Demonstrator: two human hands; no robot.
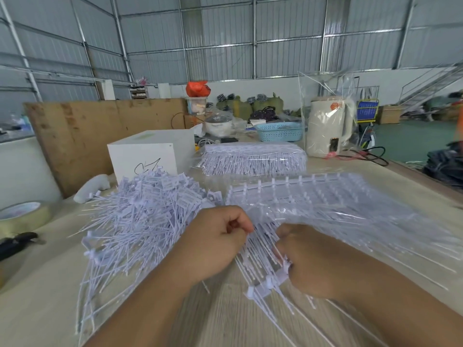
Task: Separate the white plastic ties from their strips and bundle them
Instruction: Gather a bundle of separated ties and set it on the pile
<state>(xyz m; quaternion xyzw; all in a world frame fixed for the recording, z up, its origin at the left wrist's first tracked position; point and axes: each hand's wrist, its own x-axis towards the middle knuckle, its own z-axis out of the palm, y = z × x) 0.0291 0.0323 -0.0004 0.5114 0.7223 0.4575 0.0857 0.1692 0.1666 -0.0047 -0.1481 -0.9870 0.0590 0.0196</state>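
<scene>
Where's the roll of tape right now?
The beige roll of packing tape sits at the table's far left edge, left of the loose pile of white plastic ties.

We count two hands, our left hand [213, 242] and right hand [315, 264]; one loose heap of ties [140, 216] left of them; two wrapped stacks [253, 159] beyond; one white box [150, 154], one blue basket [280, 131], one tape roll [22, 216]

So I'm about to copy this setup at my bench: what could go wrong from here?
The loose pile of ties lies unbundled beside the strips, so separated and unseparated ones may mix. Both the left hand and right hand pinch thin ties; a hard pull might snap them. Stray ties near the table edge could slide off.
</scene>
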